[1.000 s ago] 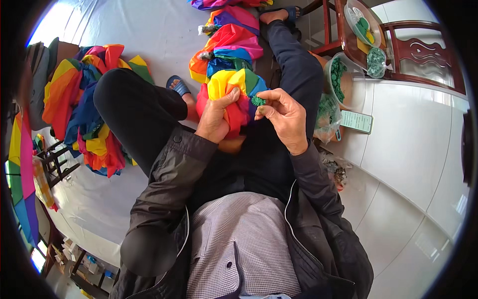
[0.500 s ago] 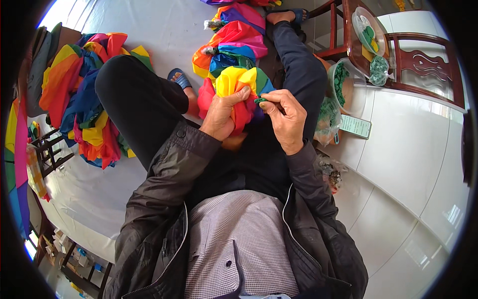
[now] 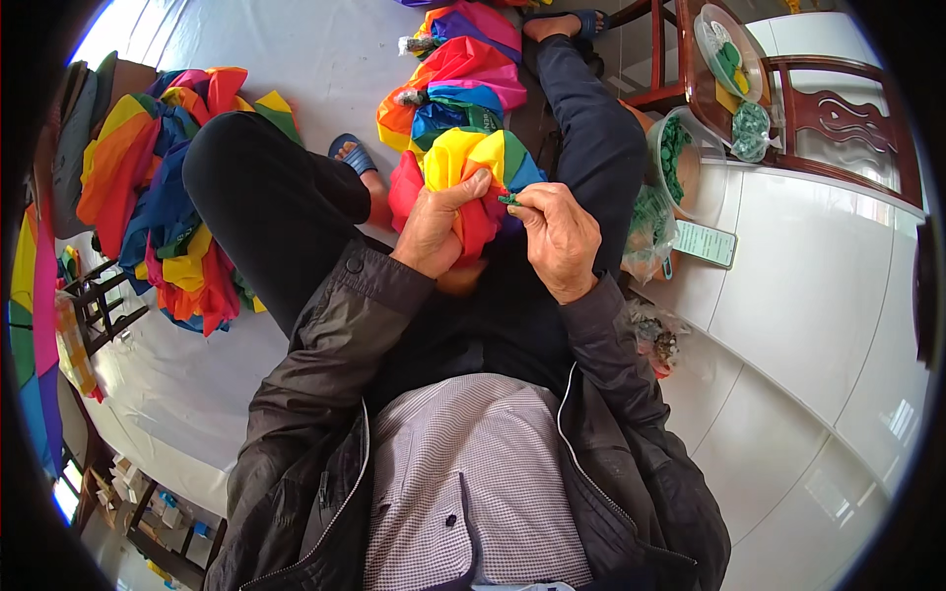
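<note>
Between my knees is a bunched rainbow cloth of thin, shiny fabric, with yellow, red, green and blue panels showing. My left hand is closed round its near side, the thumb lying on top over the red and yellow folds. At the cloth's right edge my right hand pinches a small dark green piece between thumb and fingers. The piece sits against the cloth; its exact kind is too small to make out. Part of the cloth is hidden behind my left hand.
More rainbow cloths lie in a row ahead, and a large heap is at left. On the right are a clear tub of green pieces, a plastic bag, a phone and a wooden chair with a bowl.
My right hand has shifted slightly left and its fingers have curled closer round the green piece at the cloth's edge. My left hand keeps its grip.
</note>
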`<move>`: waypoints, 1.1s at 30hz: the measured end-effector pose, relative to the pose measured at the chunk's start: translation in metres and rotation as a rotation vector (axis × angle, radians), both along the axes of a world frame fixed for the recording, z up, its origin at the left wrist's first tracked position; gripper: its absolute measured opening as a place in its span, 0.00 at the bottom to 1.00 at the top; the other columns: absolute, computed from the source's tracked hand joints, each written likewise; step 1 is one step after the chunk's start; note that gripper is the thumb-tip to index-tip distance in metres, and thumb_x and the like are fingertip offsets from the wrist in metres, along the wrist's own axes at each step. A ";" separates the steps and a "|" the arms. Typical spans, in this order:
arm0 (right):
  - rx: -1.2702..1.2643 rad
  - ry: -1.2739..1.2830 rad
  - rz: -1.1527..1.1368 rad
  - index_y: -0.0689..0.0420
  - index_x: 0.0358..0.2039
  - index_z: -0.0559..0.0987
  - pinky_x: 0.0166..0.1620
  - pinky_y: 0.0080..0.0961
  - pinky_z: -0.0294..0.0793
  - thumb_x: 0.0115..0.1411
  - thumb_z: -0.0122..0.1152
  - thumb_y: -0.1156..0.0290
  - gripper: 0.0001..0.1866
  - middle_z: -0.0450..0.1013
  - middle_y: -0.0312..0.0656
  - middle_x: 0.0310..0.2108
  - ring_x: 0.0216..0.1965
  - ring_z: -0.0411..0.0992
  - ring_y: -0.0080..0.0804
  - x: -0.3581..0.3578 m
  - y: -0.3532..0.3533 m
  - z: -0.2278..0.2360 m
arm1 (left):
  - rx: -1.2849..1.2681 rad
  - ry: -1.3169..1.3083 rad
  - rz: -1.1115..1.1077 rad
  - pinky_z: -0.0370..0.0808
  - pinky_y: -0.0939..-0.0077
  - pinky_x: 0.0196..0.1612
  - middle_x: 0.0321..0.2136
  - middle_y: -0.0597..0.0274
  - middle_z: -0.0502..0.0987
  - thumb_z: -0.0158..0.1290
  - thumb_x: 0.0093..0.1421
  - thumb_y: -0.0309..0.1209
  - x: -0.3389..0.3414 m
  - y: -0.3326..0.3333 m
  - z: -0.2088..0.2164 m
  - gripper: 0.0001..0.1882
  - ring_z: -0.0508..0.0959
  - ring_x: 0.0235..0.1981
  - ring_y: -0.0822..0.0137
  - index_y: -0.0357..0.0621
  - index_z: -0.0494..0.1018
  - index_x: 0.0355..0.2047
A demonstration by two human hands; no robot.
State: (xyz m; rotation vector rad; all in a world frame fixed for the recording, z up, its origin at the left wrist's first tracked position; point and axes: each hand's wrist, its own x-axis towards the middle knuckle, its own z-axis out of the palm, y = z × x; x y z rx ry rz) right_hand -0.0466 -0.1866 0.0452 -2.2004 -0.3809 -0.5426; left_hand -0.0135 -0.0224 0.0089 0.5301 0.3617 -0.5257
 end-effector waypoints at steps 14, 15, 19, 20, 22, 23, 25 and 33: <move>-0.011 0.009 0.020 0.60 0.34 0.77 0.35 0.29 0.80 0.51 0.73 0.83 0.13 0.75 0.41 0.31 0.32 0.78 0.39 0.000 -0.004 -0.001 | 0.084 -0.090 -0.039 0.73 0.71 0.59 0.51 0.64 0.77 0.59 0.66 0.23 -0.003 0.004 -0.007 0.23 0.77 0.53 0.70 0.42 0.69 0.60; -0.037 -0.002 0.027 0.60 0.34 0.77 0.35 0.29 0.80 0.51 0.73 0.83 0.13 0.74 0.41 0.32 0.32 0.78 0.39 -0.001 -0.005 -0.001 | 0.102 -0.101 -0.051 0.73 0.70 0.61 0.52 0.64 0.77 0.60 0.66 0.24 -0.003 0.004 -0.009 0.24 0.77 0.54 0.69 0.43 0.68 0.61; -0.055 -0.005 0.033 0.60 0.34 0.77 0.34 0.27 0.79 0.53 0.73 0.81 0.11 0.75 0.41 0.32 0.31 0.78 0.37 -0.002 -0.002 -0.002 | 0.157 -0.125 -0.051 0.73 0.71 0.60 0.52 0.65 0.77 0.61 0.65 0.23 -0.005 0.004 -0.006 0.24 0.77 0.53 0.69 0.43 0.69 0.60; -0.052 -0.001 0.032 0.60 0.33 0.78 0.33 0.27 0.78 0.54 0.73 0.81 0.11 0.75 0.41 0.32 0.30 0.78 0.36 -0.003 -0.001 -0.002 | 0.157 -0.124 -0.052 0.73 0.71 0.60 0.52 0.65 0.77 0.61 0.65 0.23 -0.005 0.004 -0.006 0.24 0.77 0.53 0.69 0.43 0.69 0.60; -0.016 0.028 0.013 0.60 0.33 0.78 0.33 0.26 0.78 0.54 0.73 0.81 0.10 0.75 0.41 0.31 0.30 0.77 0.34 -0.004 0.000 -0.004 | 0.162 -0.117 -0.022 0.74 0.71 0.57 0.50 0.63 0.78 0.61 0.64 0.22 -0.005 0.002 -0.005 0.22 0.79 0.51 0.68 0.41 0.71 0.58; 0.019 0.057 -0.004 0.60 0.33 0.78 0.33 0.25 0.77 0.55 0.73 0.80 0.10 0.75 0.40 0.31 0.30 0.77 0.33 -0.004 0.000 -0.005 | 0.165 -0.114 -0.006 0.75 0.72 0.55 0.49 0.63 0.79 0.61 0.64 0.21 -0.005 0.002 -0.004 0.20 0.79 0.50 0.68 0.40 0.73 0.56; 0.054 0.086 -0.023 0.61 0.33 0.78 0.33 0.24 0.77 0.55 0.73 0.80 0.10 0.75 0.40 0.31 0.29 0.77 0.31 -0.005 0.000 -0.006 | 0.169 -0.125 -0.020 0.75 0.72 0.57 0.50 0.63 0.78 0.61 0.64 0.22 -0.005 0.003 -0.004 0.22 0.79 0.51 0.68 0.41 0.71 0.58; 0.341 0.420 -0.088 0.62 0.34 0.77 0.33 0.25 0.76 0.56 0.72 0.81 0.10 0.74 0.40 0.32 0.30 0.76 0.28 -0.007 0.000 -0.009 | 0.238 -0.162 -0.033 0.74 0.72 0.59 0.52 0.63 0.77 0.62 0.64 0.23 -0.007 0.001 -0.001 0.25 0.78 0.53 0.68 0.42 0.70 0.60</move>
